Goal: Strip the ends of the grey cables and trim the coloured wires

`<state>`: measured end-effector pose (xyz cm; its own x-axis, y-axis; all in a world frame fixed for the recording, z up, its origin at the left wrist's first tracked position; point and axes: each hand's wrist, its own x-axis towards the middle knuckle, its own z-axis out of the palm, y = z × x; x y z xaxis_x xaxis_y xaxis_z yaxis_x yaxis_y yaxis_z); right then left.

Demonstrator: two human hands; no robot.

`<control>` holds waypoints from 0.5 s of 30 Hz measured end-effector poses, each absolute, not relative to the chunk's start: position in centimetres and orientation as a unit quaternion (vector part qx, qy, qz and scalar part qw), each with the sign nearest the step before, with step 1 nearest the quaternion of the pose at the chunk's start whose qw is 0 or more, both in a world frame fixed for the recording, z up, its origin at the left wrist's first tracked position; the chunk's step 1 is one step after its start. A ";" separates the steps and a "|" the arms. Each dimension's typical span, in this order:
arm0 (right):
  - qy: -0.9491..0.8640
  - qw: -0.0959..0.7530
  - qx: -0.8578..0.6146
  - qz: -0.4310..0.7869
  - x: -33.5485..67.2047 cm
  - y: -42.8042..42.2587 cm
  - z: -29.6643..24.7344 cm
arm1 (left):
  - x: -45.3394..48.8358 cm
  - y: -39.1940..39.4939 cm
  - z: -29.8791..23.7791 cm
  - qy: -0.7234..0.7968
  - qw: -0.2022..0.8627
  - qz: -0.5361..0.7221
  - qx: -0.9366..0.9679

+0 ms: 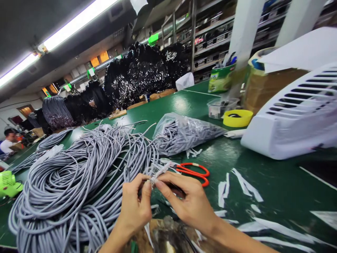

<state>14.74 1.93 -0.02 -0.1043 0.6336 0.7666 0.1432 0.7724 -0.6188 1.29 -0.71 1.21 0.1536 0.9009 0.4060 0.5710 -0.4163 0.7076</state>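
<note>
My left hand (135, 200) and my right hand (189, 198) meet at the middle of the bench, thumbs and fingers pinched together. Between the fingertips is a small frayed bundle of whitish strands (160, 171); whether it belongs to a cable end I cannot tell. Just behind the right hand lie scissors with red-orange handles (196, 169), their blades mostly hidden. Left of the hands spreads a large pile of coiled grey cables (71, 165). Beyond the fingers rests a clear plastic bag (184, 135) of short grey pieces.
White strips (246, 186) are scattered on the green bench (210, 154) at right. A white slatted plastic housing (284, 126), a yellow tape roll (237, 118) and a clear tub (221, 107) stand behind. A green fan-like device (9, 184) is at left; a person (10, 142) sits farther back.
</note>
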 end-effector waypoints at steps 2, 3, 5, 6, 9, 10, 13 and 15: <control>-0.718 0.609 -0.274 0.193 14.7 1.9 -0.1 | 1.4 -0.7 1.2 0.507 0.189 0.414 0.732; -0.717 0.606 -0.279 0.202 14.7 2.0 -0.1 | 1.4 -0.7 1.3 0.508 0.185 0.413 0.732; -0.710 0.596 -0.296 0.230 14.6 2.1 -0.2 | 1.4 -0.7 1.3 0.510 0.180 0.408 0.735; -0.706 0.591 -0.305 0.242 14.6 2.2 -0.3 | 1.3 -0.7 1.3 0.510 0.178 0.404 0.738; -0.705 0.585 -0.317 0.244 14.6 2.3 -0.3 | 1.3 -0.8 1.4 0.509 0.165 0.391 0.749; -0.710 0.588 -0.314 0.226 14.7 2.4 -0.3 | 1.3 -0.8 1.4 0.509 0.162 0.390 0.750; -0.723 0.617 -0.292 0.105 14.7 2.3 -0.4 | 1.5 -0.6 1.4 0.519 0.183 0.397 0.735; -0.723 0.632 -0.278 0.012 14.6 1.9 -0.6 | 1.5 -0.2 1.3 0.526 0.229 0.404 0.713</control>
<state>14.57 1.94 -0.59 -0.0452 0.4178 0.9074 0.3864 0.8450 -0.3698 1.55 -0.21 1.33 0.1210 0.9344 0.3349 0.5640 -0.3424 0.7514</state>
